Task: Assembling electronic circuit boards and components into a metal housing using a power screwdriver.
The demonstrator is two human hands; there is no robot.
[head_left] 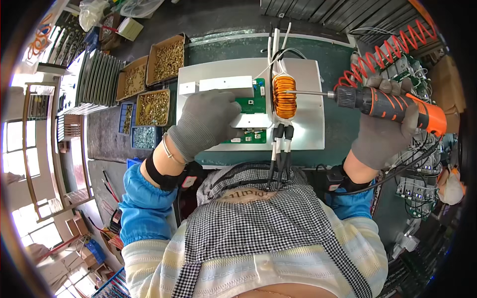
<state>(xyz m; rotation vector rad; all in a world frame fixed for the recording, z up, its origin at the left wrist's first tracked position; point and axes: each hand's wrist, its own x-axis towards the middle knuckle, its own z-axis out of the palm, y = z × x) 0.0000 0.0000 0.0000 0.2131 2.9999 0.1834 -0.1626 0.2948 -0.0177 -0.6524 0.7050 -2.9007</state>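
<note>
A flat silver metal plate [308, 107] lies on the green bench, carrying a green circuit board [254, 105] with pale metal blocks [226, 83] on it. My left hand [206, 119], in a grey glove, rests over the board's left part with its fingers bent down between the blocks; whatever the fingertips grip is hidden. My right hand [385, 134], also gloved, is wrapped round an orange and black power screwdriver [390, 105], held sideways. Its long bit points left, crossing in front of a copper-wound ring coil [285, 97]. Black and white cables [276, 144] run past the coil towards me.
Left of the plate stand cardboard boxes of brass-coloured screws [166, 60] and a blue bin of silvery small parts [144, 137]. A coiled red air hose [382, 57] hangs at the far right. More wired circuit boards [417, 191] are stacked at the right.
</note>
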